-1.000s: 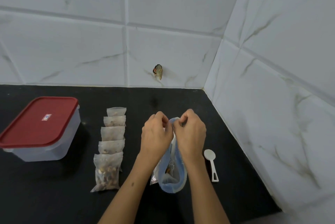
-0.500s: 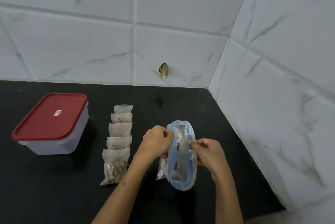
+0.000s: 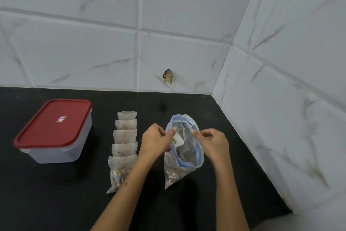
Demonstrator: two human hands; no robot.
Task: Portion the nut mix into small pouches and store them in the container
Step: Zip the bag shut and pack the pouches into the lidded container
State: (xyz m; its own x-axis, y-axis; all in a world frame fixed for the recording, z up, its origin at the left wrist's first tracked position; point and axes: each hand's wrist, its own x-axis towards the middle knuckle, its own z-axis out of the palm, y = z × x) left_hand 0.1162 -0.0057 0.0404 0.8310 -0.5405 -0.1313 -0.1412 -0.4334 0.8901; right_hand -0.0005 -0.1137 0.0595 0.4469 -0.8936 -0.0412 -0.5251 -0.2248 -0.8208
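Both hands have pulled the bag's (image 3: 184, 148) mouth wide: left hand (image 3: 155, 141) and right hand (image 3: 212, 141) pinch opposite rims, seemingly readying another scoop. Pouches (image 3: 124, 146) wait at nine o'clock.

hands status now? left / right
Left hand: pinching the left rim of the zip bag.
Right hand: pinching its right rim, mouth pulled open.

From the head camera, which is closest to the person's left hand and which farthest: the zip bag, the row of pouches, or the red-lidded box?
1. Zip bag: pinched at its rim by the left hand.
2. Row of pouches: just left of that hand.
3. Red-lidded box: far left on the counter.
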